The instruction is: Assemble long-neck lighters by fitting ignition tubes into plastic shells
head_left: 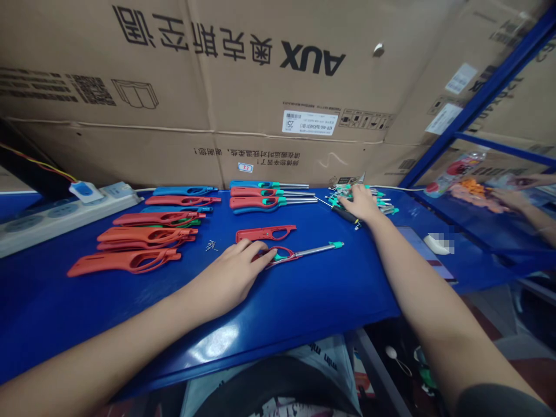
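My left hand (pixel 237 269) is closed around the handle of a red long-nosed lighter (pixel 284 256), low over the blue table. The lighter has a green trigger, a metal tube and a green tip pointing right. A loose red handle half (pixel 256 233) lies just beyond it. My right hand (pixel 361 202) rests on a pile of metal lighter tubes with green parts (pixel 384 202). Its thumb is apart from the fingers, and the fingertips are partly hidden among the tubes. A screwdriver with a black and yellow handle (pixel 345 215) lies beside that hand.
Red, orange and blue handle shells (pixel 125 262) lie in a row at left, and lighters with tubes (pixel 256 202) at back centre. Small screws (pixel 211 246) lie near my left hand. A power strip (pixel 65 217), a phone-like slab (pixel 423 252) and a bottle (pixel 456 171) flank them.
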